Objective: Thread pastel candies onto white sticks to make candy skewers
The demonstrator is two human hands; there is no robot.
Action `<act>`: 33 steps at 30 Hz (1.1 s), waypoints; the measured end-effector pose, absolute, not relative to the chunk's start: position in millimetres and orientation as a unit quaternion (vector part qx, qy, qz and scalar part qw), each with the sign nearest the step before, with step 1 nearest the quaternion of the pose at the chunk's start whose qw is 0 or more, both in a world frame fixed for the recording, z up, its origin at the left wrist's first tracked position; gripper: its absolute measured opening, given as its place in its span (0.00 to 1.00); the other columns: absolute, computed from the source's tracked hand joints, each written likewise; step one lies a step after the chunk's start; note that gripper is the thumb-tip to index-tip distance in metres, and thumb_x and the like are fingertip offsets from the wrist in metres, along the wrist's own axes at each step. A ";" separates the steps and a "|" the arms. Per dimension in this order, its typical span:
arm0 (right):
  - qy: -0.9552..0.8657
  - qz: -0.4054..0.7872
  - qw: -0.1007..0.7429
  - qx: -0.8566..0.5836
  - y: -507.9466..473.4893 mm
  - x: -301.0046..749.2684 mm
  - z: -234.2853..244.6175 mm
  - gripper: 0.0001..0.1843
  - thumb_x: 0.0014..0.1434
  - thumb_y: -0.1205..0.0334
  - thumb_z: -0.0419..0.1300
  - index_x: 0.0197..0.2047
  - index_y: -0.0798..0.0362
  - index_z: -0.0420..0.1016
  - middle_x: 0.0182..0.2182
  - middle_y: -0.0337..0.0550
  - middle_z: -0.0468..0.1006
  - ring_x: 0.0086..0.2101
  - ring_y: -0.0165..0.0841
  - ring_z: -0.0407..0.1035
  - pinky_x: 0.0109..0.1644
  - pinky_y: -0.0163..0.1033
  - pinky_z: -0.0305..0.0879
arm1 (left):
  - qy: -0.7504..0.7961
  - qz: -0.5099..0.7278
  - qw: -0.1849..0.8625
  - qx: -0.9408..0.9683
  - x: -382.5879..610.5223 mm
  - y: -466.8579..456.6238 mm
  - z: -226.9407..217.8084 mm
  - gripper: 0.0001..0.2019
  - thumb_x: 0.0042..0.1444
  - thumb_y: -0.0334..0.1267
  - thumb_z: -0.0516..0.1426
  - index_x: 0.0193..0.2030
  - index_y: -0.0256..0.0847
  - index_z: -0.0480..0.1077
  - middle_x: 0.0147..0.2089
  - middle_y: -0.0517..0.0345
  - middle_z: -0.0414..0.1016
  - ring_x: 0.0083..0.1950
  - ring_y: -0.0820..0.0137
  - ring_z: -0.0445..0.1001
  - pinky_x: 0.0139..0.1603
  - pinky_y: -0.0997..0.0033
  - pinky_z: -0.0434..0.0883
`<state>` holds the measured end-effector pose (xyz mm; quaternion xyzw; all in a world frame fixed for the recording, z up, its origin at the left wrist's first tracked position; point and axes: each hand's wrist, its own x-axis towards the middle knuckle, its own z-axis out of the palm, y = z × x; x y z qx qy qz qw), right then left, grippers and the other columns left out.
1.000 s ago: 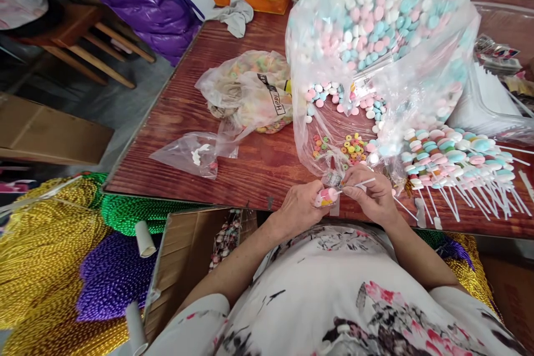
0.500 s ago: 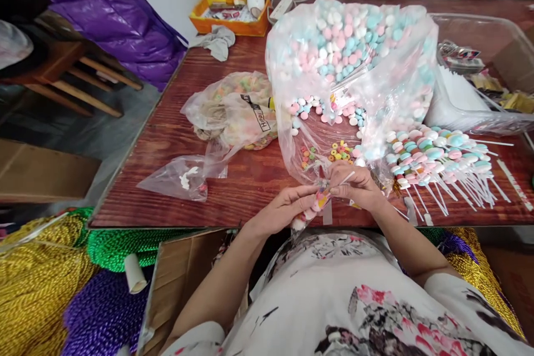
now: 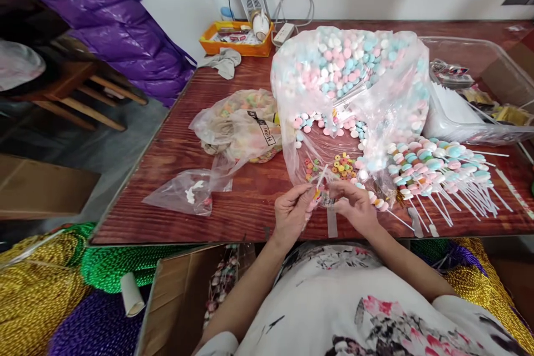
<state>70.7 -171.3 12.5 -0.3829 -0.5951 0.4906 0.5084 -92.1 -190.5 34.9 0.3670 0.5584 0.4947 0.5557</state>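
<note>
My left hand is closed around a wrapped candy stick, pink and yellow where it shows; its white stick points up and away from me. Most of the candy is hidden by the fingers. Close beside it, my right hand has bent fingers drawn together near the clear wrapper; what they pinch is too small to make out. Just right of that hand lies a candy skewer with pink and white pieces. Beyond the hands are small ring candies in front of a large clear bag of pastel candies.
Finished-looking candy skewers are heaped at right, below a clear plastic bin. A bag of ring candies and a small clear bag lie left. Behind stands an orange tray. An open carton sits below the table edge.
The candy stick has turned in my left hand, so its white stick points away from me rather than rightward. My right hand has let go of the stick. The camera view has tilted upward.
</note>
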 end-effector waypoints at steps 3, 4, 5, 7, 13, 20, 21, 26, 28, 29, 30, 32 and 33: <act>-0.618 0.440 0.508 -0.408 -172.1 62.6 15.1 0.08 0.55 0.56 0.67 0.35 0.51 0.79 0.29 0.38 0.77 0.32 0.32 0.69 0.41 0.40 0.67 | 0.545 0.496 0.542 0.404 -87.2 -189.8 32.1 0.21 0.49 0.56 0.64 0.40 0.40 0.77 0.27 0.61 0.69 0.23 0.78 0.62 0.20 0.77 0.60; -0.612 0.435 0.519 -0.408 -170.4 60.9 15.5 0.07 0.56 0.57 0.66 0.32 0.51 0.78 0.27 0.38 0.76 0.30 0.31 0.68 0.38 0.39 0.66 | 0.537 0.487 0.569 0.387 -86.3 -190.2 31.7 0.23 0.50 0.57 0.63 0.44 0.41 0.76 0.26 0.62 0.67 0.22 0.79 0.60 0.19 0.78 0.58; -0.608 0.434 0.529 -0.403 -168.3 60.1 15.6 0.07 0.58 0.58 0.64 0.30 0.51 0.77 0.26 0.37 0.75 0.29 0.31 0.68 0.37 0.38 0.66 | 0.526 0.474 0.607 0.361 -86.2 -190.8 31.8 0.25 0.52 0.58 0.61 0.48 0.42 0.74 0.25 0.64 0.64 0.21 0.80 0.58 0.18 0.79 0.55; -0.621 0.423 0.534 -0.388 -164.6 60.3 15.3 0.06 0.59 0.61 0.63 0.30 0.51 0.77 0.26 0.37 0.75 0.29 0.31 0.68 0.37 0.39 0.65 | 0.487 0.435 0.688 0.317 -88.8 -192.0 32.9 0.26 0.54 0.58 0.61 0.52 0.42 0.71 0.25 0.67 0.60 0.20 0.81 0.55 0.17 0.81 0.52; -0.721 0.289 0.521 -0.354 -167.2 59.0 15.0 0.08 0.62 0.68 0.57 0.36 0.49 0.77 0.26 0.38 0.76 0.29 0.33 0.68 0.39 0.43 0.63 | 0.420 0.344 0.757 0.364 -103.6 -192.9 38.6 0.20 0.56 0.56 0.60 0.36 0.38 0.66 0.27 0.67 0.58 0.22 0.83 0.54 0.20 0.82 0.54; -0.788 0.122 0.469 -0.379 -162.0 55.2 17.9 0.08 0.59 0.71 0.56 0.34 0.50 0.74 0.25 0.40 0.75 0.31 0.36 0.65 0.39 0.45 0.59 | 0.429 0.282 0.727 0.456 -107.4 -185.6 35.8 0.24 0.56 0.60 0.57 0.29 0.39 0.59 0.23 0.68 0.56 0.19 0.83 0.52 0.18 0.80 0.50; -0.798 0.115 0.455 -0.378 -160.5 57.5 20.2 0.09 0.60 0.71 0.56 0.35 0.50 0.75 0.26 0.41 0.76 0.32 0.36 0.66 0.40 0.45 0.59 | 0.429 0.277 0.736 0.445 -108.7 -184.6 33.9 0.24 0.56 0.59 0.57 0.28 0.39 0.60 0.23 0.68 0.57 0.18 0.82 0.52 0.17 0.80 0.50; -0.900 0.027 0.332 -0.280 -159.9 77.4 35.6 0.17 0.60 0.70 0.59 0.51 0.42 0.75 0.54 0.44 0.76 0.56 0.45 0.64 0.57 0.55 0.53 | 0.358 0.283 0.809 0.369 -120.2 -187.5 22.0 0.24 0.54 0.53 0.61 0.20 0.39 0.57 0.19 0.65 0.56 0.21 0.80 0.55 0.21 0.77 0.53; -0.934 0.004 0.287 -0.213 -162.3 82.8 38.9 0.17 0.63 0.69 0.58 0.54 0.44 0.73 0.53 0.43 0.77 0.58 0.44 0.62 0.59 0.56 0.50 | 0.308 0.252 0.845 0.356 -125.7 -190.2 17.9 0.24 0.53 0.51 0.62 0.18 0.39 0.57 0.18 0.65 0.55 0.21 0.79 0.55 0.22 0.76 0.53; -0.945 -0.008 0.271 -0.182 -163.6 83.9 39.8 0.16 0.65 0.69 0.56 0.54 0.47 0.72 0.50 0.43 0.79 0.56 0.41 0.63 0.59 0.55 0.50 | 0.286 0.227 0.859 0.358 -128.2 -191.1 16.6 0.24 0.52 0.51 0.62 0.18 0.39 0.57 0.17 0.65 0.54 0.21 0.79 0.54 0.22 0.76 0.53; -0.952 -0.021 0.262 -0.157 -164.9 83.9 40.4 0.14 0.66 0.69 0.55 0.53 0.50 0.73 0.44 0.43 0.80 0.53 0.39 0.65 0.58 0.53 0.51 | 0.267 0.201 0.869 0.366 -130.6 -191.5 15.8 0.25 0.52 0.52 0.62 0.18 0.39 0.57 0.17 0.66 0.53 0.20 0.78 0.54 0.23 0.75 0.53; -0.957 -0.043 0.258 -0.128 -166.9 81.0 40.6 0.10 0.66 0.70 0.54 0.45 0.54 0.75 0.32 0.40 0.79 0.44 0.36 0.67 0.55 0.51 0.53 | 0.241 0.151 0.871 0.402 -134.8 -190.8 16.9 0.26 0.52 0.57 0.60 0.20 0.39 0.57 0.18 0.66 0.54 0.21 0.78 0.53 0.23 0.75 0.53; -0.957 -0.050 0.257 -0.127 -167.5 78.3 40.3 0.09 0.65 0.71 0.53 0.40 0.55 0.75 0.28 0.39 0.76 0.40 0.35 0.67 0.53 0.51 0.54 | 0.239 0.129 0.859 0.433 -136.8 -190.0 18.8 0.26 0.53 0.59 0.59 0.21 0.40 0.57 0.19 0.66 0.55 0.21 0.78 0.54 0.23 0.75 0.53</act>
